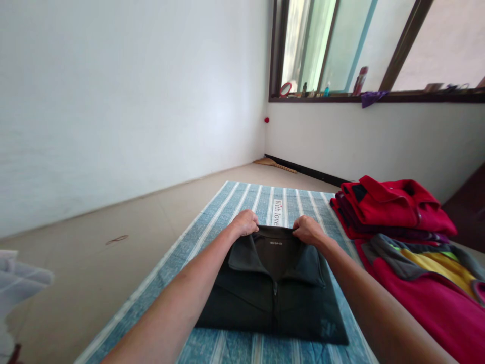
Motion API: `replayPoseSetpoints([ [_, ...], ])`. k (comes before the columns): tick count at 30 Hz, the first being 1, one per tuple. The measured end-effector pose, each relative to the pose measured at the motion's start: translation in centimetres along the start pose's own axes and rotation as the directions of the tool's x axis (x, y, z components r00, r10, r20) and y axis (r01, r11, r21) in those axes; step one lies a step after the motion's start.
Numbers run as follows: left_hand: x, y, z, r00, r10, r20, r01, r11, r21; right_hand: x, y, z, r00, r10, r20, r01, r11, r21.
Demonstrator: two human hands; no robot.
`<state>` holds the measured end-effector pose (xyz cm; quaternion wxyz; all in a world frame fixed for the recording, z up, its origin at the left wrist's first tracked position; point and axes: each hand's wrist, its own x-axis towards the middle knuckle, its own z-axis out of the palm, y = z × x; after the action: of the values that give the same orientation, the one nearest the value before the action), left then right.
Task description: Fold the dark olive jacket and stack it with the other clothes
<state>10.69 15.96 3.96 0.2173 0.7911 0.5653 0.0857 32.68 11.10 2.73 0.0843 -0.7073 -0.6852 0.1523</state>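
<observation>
A folded black zip-neck jacket (250, 301) lies on a blue-and-white striped cloth (200, 247), its collar towards the far side and its zipper running down the middle. My left hand (246, 223) pinches the left end of the collar's back edge. At the right end of that edge, my right hand (307, 230) grips the fabric in the same way. Between the two hands the collar is stretched straight, and small pale print shows inside the neck. Both forearms reach over the sides of the jacket and hide parts of it.
To the right lie a stack of folded red garments (401, 202) and a pink-red garment with grey and yellow parts (428, 293). Whitish fabric (22, 275) hangs at the left edge. A broom (275, 163) rests by the far corner. Bottles and a purple cloth (373, 98) sit on the windowsill.
</observation>
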Motion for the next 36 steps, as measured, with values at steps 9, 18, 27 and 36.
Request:
replayPoseSetpoints([
  [9,0.3,-0.1,-0.4,0.992,0.108,0.069,-0.101,0.990,-0.099,-0.1,-0.9,-0.9,0.995,-0.074,0.062,0.077,0.996,-0.038],
  [18,0.7,0.0,-0.1,0.989,0.136,0.058,-0.131,0.988,-0.086,1.6,-4.1,0.9,0.970,-0.223,0.094,0.226,0.974,-0.022],
  [27,0.4,-0.3,-0.1,0.990,0.117,0.077,-0.106,0.985,-0.135,3.2,-4.1,1.2,0.965,-0.199,0.168,0.202,0.979,-0.001],
  [36,0.3,-0.2,-0.1,0.985,0.033,0.168,-0.020,0.997,-0.080,3.6,-4.2,1.1,0.946,-0.234,0.225,0.226,0.972,0.058],
])
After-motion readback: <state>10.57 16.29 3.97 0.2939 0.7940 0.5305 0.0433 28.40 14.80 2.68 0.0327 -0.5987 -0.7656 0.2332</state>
